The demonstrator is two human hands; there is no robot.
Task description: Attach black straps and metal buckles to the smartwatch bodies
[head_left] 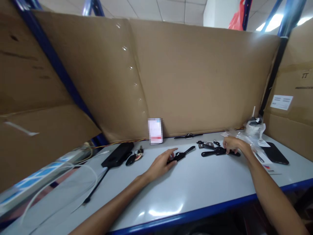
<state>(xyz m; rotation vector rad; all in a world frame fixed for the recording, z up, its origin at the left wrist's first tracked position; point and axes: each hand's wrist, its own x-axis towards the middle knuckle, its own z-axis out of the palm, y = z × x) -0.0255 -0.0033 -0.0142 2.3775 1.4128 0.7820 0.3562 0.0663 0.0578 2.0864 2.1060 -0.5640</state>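
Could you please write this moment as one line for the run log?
left hand: at black two-handled tool | right hand: at another black tool | grips: unclear | rear: third black tool near cardboard panel

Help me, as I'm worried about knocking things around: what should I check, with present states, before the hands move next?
1. Left hand at the middle tool: ok, touching its near end.
2. Right hand firmly gripping the black tool beneath it: cannot tell, the hand hides the contact.
3. Small parts well apart from that tool: not ok, they lie close behind it.
4. Back tool away from both hands: ok, by the cardboard wall.
5. Black device clear of the left hand: ok.
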